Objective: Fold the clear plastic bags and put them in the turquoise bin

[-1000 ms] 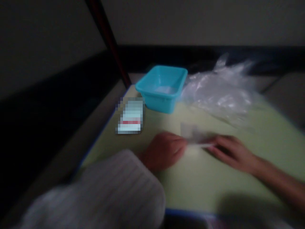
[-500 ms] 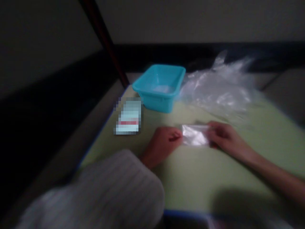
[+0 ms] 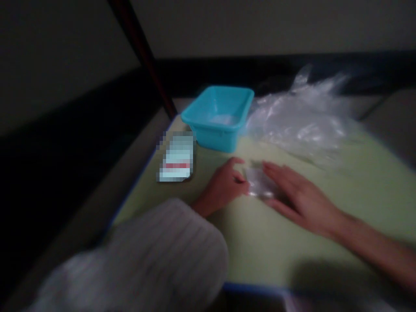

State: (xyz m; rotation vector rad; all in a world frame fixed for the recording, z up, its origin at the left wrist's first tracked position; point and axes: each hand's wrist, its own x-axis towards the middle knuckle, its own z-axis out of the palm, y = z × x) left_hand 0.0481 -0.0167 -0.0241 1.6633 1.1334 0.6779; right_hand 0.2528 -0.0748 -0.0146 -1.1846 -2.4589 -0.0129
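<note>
A small clear plastic packet (image 3: 258,181) lies flat on the yellow-green tabletop, shiny along its lower edge. At its left edge is my left hand (image 3: 225,184), the index finger lifted apart from the thumb. The thumb side touches or nearly touches the packet's corner. My right hand (image 3: 299,197) lies over the packet's right part with fingers stretched out flat and the thumb spread below. Its palm and fingers hide that part of the packet.
Beyond my hands stands a turquoise plastic basin (image 3: 214,138) with something whitish inside. A heap of clear plastic bags (image 3: 302,117) spreads to its right. At the left edge of the table (image 3: 260,255) lies a pixelated, pale phone-shaped object (image 3: 178,156).
My right hand has loosened from the packet's right end and slid left over it, fingers now flat. My left index finger has lifted away from the thumb.
</note>
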